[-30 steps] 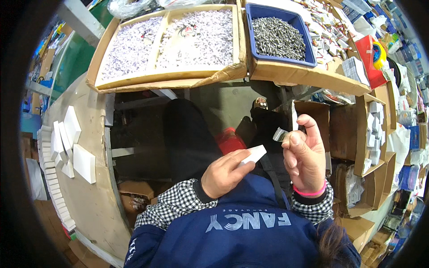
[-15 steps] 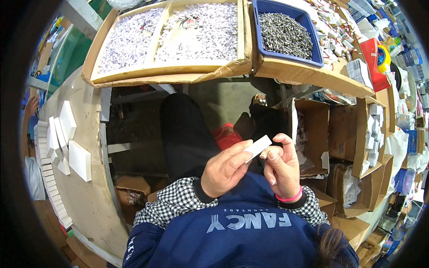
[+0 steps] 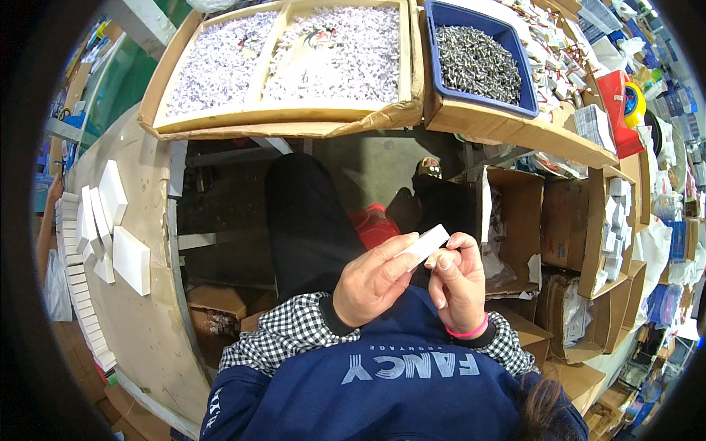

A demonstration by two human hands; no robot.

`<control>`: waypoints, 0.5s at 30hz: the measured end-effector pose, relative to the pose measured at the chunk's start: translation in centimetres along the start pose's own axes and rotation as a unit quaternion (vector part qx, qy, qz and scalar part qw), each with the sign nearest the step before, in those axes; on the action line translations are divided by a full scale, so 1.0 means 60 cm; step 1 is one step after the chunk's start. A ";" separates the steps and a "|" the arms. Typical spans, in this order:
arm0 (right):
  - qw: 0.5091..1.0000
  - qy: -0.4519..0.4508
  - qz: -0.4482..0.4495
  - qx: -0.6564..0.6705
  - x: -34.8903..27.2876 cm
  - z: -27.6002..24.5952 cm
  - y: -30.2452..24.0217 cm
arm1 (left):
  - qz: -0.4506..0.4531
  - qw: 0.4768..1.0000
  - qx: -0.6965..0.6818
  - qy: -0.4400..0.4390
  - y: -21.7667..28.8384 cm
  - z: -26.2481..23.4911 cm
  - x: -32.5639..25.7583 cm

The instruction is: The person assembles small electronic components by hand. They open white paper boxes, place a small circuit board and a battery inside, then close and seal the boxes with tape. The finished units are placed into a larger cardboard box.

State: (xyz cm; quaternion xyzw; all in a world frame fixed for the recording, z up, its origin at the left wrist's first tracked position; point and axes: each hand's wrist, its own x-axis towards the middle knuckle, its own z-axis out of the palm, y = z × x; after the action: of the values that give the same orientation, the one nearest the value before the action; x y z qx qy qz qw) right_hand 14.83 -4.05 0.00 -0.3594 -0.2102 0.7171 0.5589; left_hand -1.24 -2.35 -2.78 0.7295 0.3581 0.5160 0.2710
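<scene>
A small white rectangular box [image 3: 429,241] is held in front of my chest. My left hand [image 3: 370,284] is closed round its lower left end, thumb and fingers pressing its sides. At the box's right edge, my right hand [image 3: 457,288] has its thumb and forefinger drawn together in a pinch, the other fingers curled. Whether those fingertips hold a tiny part or just touch the box is too small to tell.
A divided wooden tray [image 3: 264,60] of small white pieces lies ahead, beside a blue bin [image 3: 485,106] of metal screw-like parts. White flat boxes [image 3: 132,261] rest on the left table [image 3: 147,331]. Open cartons [image 3: 518,220] stand at right; a red object [image 3: 376,228] lies below.
My right hand has come slightly left, and its forefinger has curled in toward the thumb at the box's edge. The left hand keeps its grip on the box.
</scene>
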 end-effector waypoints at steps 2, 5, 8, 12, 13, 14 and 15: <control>1.000 0.004 0.003 0.003 0.000 0.001 0.001 | 0.001 1.000 0.001 0.001 0.001 0.000 0.000; 1.000 0.012 0.007 0.002 -0.001 0.001 0.002 | -0.002 1.000 0.000 0.003 0.001 0.000 0.001; 1.000 0.017 0.009 0.000 0.000 0.002 0.002 | -0.004 1.000 -0.003 0.010 0.001 0.001 0.000; 1.000 0.017 0.024 0.008 0.000 0.003 0.000 | 0.002 1.000 0.004 0.013 0.001 0.001 0.001; 0.999 0.013 0.027 0.016 0.000 0.003 0.000 | 0.003 1.000 0.006 0.013 0.001 0.001 0.001; 0.999 0.016 0.032 0.011 0.001 0.003 0.000 | 0.000 1.000 0.007 0.014 0.001 0.001 0.001; 0.999 0.015 0.034 0.013 0.001 0.003 0.000 | 0.000 1.000 0.007 0.013 0.001 0.001 0.001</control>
State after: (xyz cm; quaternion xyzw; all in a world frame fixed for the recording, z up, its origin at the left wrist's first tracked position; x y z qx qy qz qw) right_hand 14.66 -3.96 0.10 -0.3698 -0.1797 0.7327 0.5422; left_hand -1.14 -2.35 -2.70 0.7246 0.3646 0.5232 0.2613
